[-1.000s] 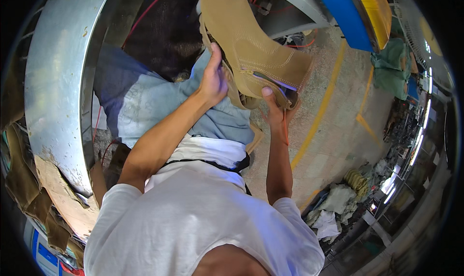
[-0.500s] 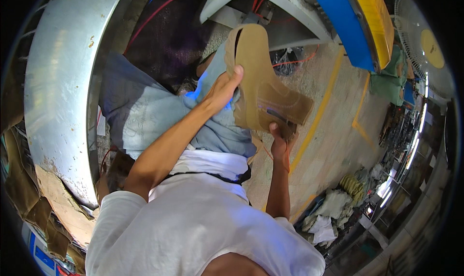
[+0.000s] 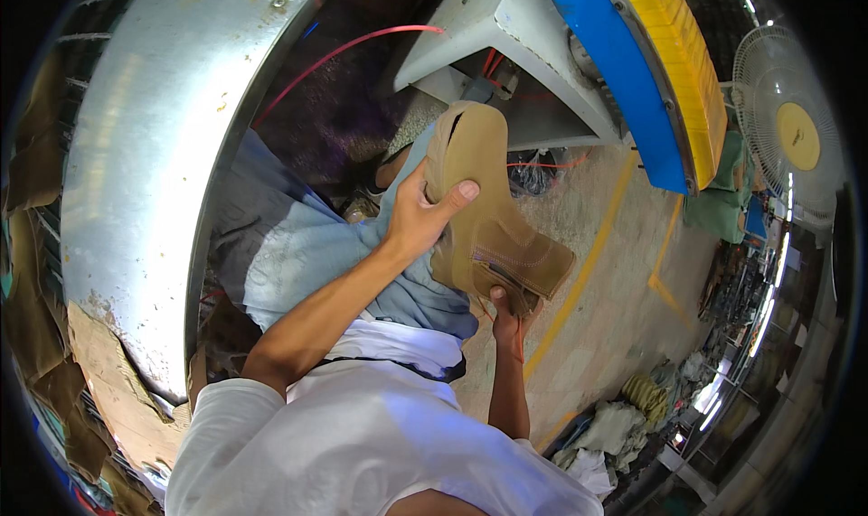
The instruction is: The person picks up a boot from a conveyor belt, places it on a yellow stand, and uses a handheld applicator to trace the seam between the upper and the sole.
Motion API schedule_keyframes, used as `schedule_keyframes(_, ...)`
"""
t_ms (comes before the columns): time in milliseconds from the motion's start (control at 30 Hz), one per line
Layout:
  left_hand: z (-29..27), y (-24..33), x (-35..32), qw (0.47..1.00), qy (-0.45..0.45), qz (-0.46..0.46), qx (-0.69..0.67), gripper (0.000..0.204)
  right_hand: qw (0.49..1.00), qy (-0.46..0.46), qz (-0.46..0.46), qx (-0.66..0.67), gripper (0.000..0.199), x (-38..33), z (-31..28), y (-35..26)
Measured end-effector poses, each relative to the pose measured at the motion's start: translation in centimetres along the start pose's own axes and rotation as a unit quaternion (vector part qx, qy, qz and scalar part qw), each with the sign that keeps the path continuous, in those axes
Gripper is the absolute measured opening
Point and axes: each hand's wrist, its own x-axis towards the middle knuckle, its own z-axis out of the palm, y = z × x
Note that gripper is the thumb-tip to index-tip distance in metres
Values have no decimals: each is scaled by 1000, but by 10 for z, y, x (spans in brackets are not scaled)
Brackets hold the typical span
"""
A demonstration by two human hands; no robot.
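Note:
A tan ankle boot [image 3: 484, 186] lies sideways above my lap, toe pointing away and its shaft opening to the lower right. My left hand [image 3: 421, 216] grips the boot at the sole edge, with the thumb laid across the upper. Beside the zipper slit [image 3: 506, 276] on the shaft, my right hand [image 3: 512, 322] is closed on the boot's top edge, thumb on the near side. The other fingers of that hand are mostly hidden behind the shaft. A thin orange-red cord [image 3: 519, 344] runs along my right wrist.
A worn metal surface [image 3: 136, 182] curves along my left, with brown cardboard [image 3: 108, 353] at its near end. Ahead stand a grey machine frame [image 3: 542, 55] and a blue-and-yellow panel [image 3: 624, 91]. A fan [image 3: 797, 136] is far right; piled cloth [image 3: 615, 430] lies lower right.
Boot and both hands now sit lower in the picture, as do the machine and panel. My left thumb reaches further across the boot's upper. Both hands keep their hold.

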Motion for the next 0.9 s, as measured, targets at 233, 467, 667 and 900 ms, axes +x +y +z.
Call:
schedule_keyframes(233,-5,25,-4,998,-19,53,36,62,999,-8,26,-23,84,-9,-6,8)
schedule_keyframes(467,-13,61,11,998,-25,-25,48,65,994,-70,-21,-83,87,-22,-26,33)
schedule_keyframes(667,-29,67,8,980,-30,91,177,67,981,-122,-38,-148,80,-23,-19,20)
schedule_keyframes(900,-51,80,8,995,-87,10,45,65,976,-72,-104,-175,68,-37,4,3)
